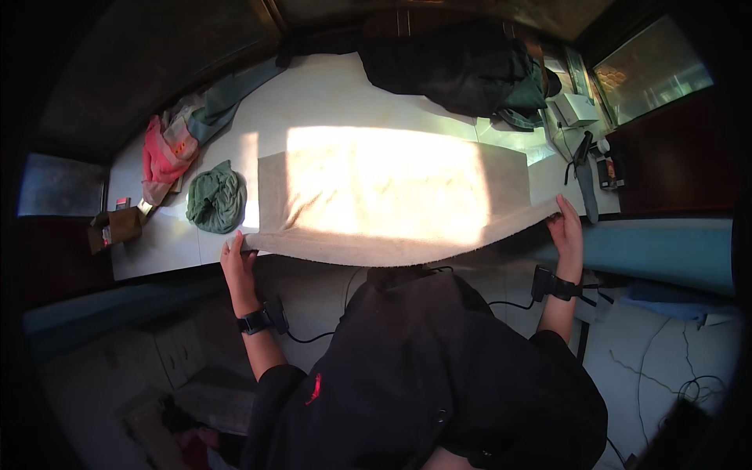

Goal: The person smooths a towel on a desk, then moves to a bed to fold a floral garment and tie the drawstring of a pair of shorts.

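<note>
A beige towel-like cloth lies spread across the white table, its middle bleached by bright sunlight. Its near edge is lifted and stretched between my hands, sagging a little past the table's front edge. My left hand pinches the near left corner. At the near right corner, my right hand grips the cloth between thumb and fingers. Just beyond my left hand sits a bunched green garment.
Pink clothing lies at the far left, near a small cardboard box. Dark clothes are heaped along the back. A white box, a hair-dryer-like black object and cables stand at the right end of the white table.
</note>
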